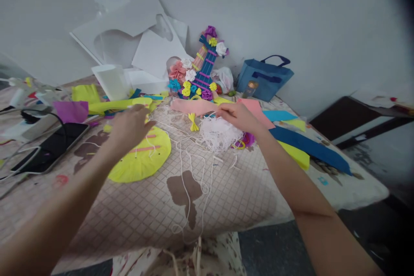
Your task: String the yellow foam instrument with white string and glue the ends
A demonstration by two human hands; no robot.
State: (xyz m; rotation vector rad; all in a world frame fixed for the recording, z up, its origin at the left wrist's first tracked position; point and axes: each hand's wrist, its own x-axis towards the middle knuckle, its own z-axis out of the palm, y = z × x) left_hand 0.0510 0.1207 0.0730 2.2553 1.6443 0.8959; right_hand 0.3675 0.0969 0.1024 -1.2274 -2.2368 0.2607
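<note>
My right hand point(238, 117) is closed in a pinch at the top of a tangled heap of white string point(220, 134), with a strand at its fingertips. My left hand point(131, 127) hovers over the far side of a yellow round crepe-paper piece point(152, 161) with pink strips on it. The fingers of that hand are apart, and I see nothing in them. Between the hands lies a small yellow paper bow point(193, 122). Loose loops of string run from the heap toward the table's front edge. A pink paper strip point(194, 106) lies behind the heap.
A guitar-shaped piece with paper flowers point(205, 67) leans at the wall, beside cut white boards point(129, 21) and a blue bag point(263, 77). A glass jar point(250, 89) stands before the bag. At left lie a phone point(48, 148) and cables; at right, a dark blue strip point(310, 146).
</note>
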